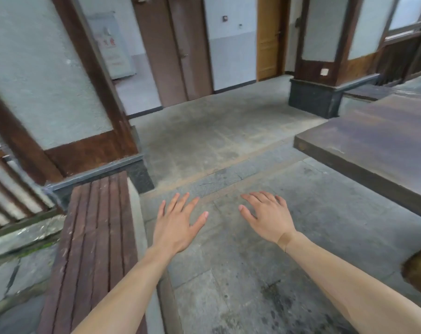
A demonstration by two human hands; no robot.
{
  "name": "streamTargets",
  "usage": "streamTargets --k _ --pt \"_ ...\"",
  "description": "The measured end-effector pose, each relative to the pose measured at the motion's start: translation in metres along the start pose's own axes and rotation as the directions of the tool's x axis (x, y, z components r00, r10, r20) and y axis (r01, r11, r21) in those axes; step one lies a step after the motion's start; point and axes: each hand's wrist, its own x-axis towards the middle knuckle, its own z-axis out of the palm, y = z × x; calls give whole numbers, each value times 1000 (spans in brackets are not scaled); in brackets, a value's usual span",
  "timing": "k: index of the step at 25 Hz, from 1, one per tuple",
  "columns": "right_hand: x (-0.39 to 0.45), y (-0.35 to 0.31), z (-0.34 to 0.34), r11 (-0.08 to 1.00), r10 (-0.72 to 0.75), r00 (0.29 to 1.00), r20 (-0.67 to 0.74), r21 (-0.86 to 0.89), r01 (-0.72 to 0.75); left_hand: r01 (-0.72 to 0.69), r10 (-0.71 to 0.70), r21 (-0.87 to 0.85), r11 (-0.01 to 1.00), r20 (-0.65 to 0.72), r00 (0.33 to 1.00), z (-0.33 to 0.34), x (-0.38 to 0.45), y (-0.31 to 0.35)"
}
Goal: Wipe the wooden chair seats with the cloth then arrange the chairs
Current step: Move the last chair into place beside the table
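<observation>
Both of my hands are stretched out in front of me over the grey stone floor, palms down, fingers spread and holding nothing. My left hand [178, 222] hovers just right of a slatted dark wooden bench seat [93, 242] that runs along the left side. My right hand [267, 215] is a short way to its right, with a tan plaster on the wrist. No cloth and no chair shows in view.
A large dark wooden tabletop [378, 145] fills the right side. A wooden pillar on a dark stone base [313, 97] stands behind it, another pillar [88, 92] on the left. Brown double doors [175, 51] and a yellow door [268, 37] lie ahead across the floor [216, 131].
</observation>
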Motion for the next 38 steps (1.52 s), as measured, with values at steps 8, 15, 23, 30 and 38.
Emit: streamTargets --k 8,15,23,30,38 --pt "-10 196 -43 845 503 841 -199 -89 -527 -590 597 -178 788 -18 802 67 201 206" --pt "-106 254 -55 357 851 373 -371 -115 -927 -912 963 -363 192 -110 247 143 245 411" --pt "-176 140 -39 -260 818 -260 -513 73 -963 -761 890 -462 -456 -218 -401 155 149 492" --pt "-219 1 2 -554 638 -552 -536 178 -813 -573 746 -494 -654 -295 -597 150 62 437" --pt "-234 -93 50 -562 538 -584 -608 257 -786 -614 757 -450 -648 -297 -582 142 36 363"
